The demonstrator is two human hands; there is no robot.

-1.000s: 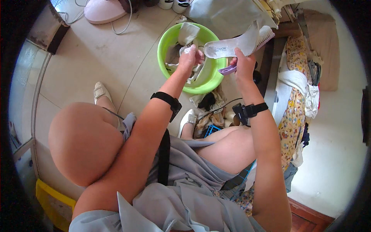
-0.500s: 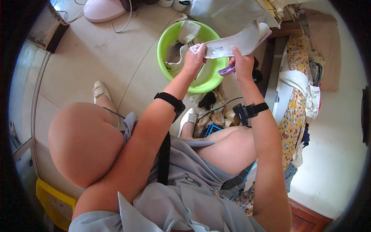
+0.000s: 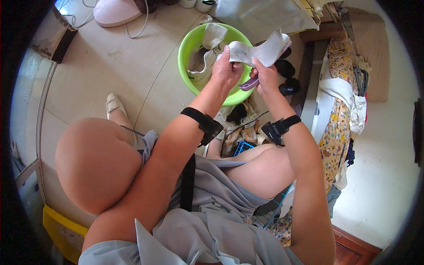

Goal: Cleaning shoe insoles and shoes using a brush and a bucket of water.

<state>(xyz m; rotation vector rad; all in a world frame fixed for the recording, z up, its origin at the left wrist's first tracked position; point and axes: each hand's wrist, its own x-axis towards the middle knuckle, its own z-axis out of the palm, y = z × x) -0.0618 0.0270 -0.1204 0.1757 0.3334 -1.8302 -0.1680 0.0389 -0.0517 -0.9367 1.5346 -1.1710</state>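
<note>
A whitish sock (image 3: 260,54) is stretched between my two hands over a light green basin (image 3: 184,73). My left hand (image 3: 227,70) grips the sock's cuff end, fingers curled around it. My right hand (image 3: 266,78) is closed on a purple-handled brush (image 3: 249,84), its thumb pressing the sock. The brush head lies mostly hidden behind the sock's foot, which bends upward at the toe. Inside the basin rest other white and grey socks (image 3: 215,36), one draped up against the far wall.
Black shoes (image 3: 289,86) stand right of the basin. A heap of crumpled socks (image 3: 240,121) lies on the floor near it, beside a blue wire rack (image 3: 243,148). Patterned fabric (image 3: 336,132) runs along the right side. A yellow-edged item (image 3: 64,223) is at lower left.
Both hands have come closer together, and the sock now curves between them instead of lying flat. The right hand and brush have moved slightly left.
</note>
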